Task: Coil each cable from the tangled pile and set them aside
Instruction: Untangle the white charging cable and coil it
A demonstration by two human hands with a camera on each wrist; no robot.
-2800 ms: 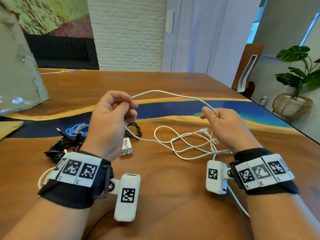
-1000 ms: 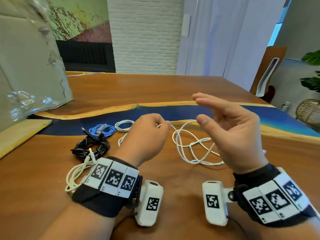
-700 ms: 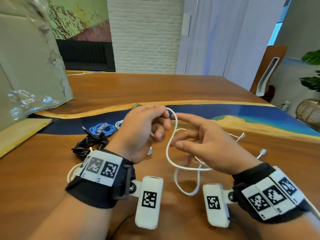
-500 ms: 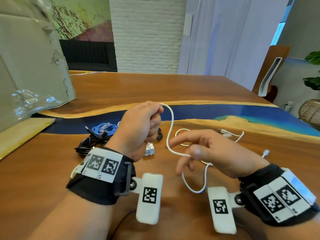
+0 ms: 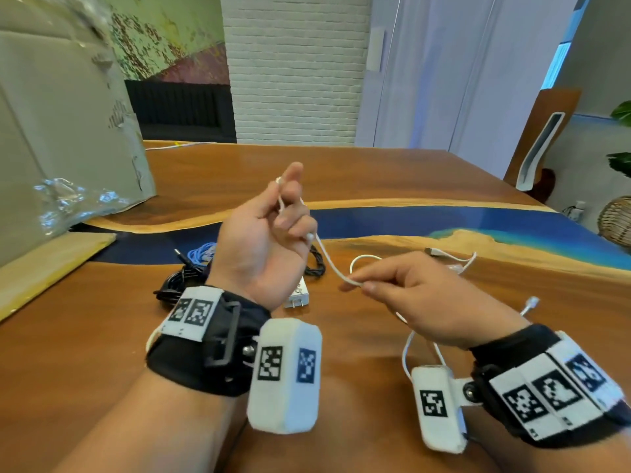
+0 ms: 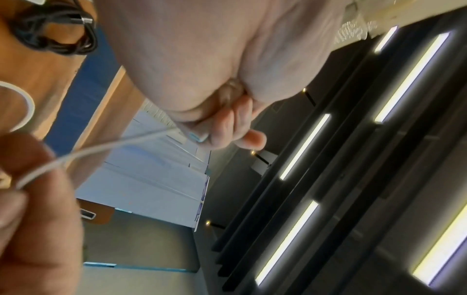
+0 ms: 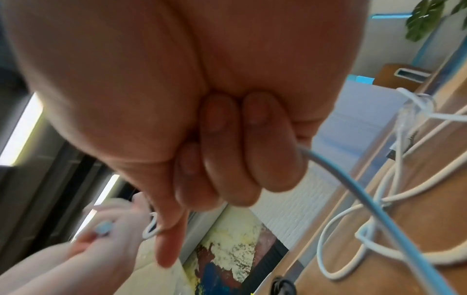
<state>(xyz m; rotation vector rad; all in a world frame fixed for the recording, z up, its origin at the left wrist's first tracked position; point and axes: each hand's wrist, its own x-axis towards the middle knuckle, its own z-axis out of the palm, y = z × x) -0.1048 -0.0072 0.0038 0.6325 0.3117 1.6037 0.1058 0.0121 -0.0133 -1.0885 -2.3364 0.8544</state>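
Fingers (image 5: 290, 213) of our left hand (image 5: 259, 247) grip the white cable (image 5: 327, 261) end; right hand (image 5: 420, 298) pinches it lower. We are coiling; next loop needs slack from the worktop (image 5: 102, 336).

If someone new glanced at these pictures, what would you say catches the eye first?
First, the two hands raised over the wooden table: the left hand grips one end of a white cable held upright, and the right hand pinches the same cable lower down. Next, the loose white loops trailing onto the table at the right, then the black cable bundle and the blue cable lying behind the left wrist.
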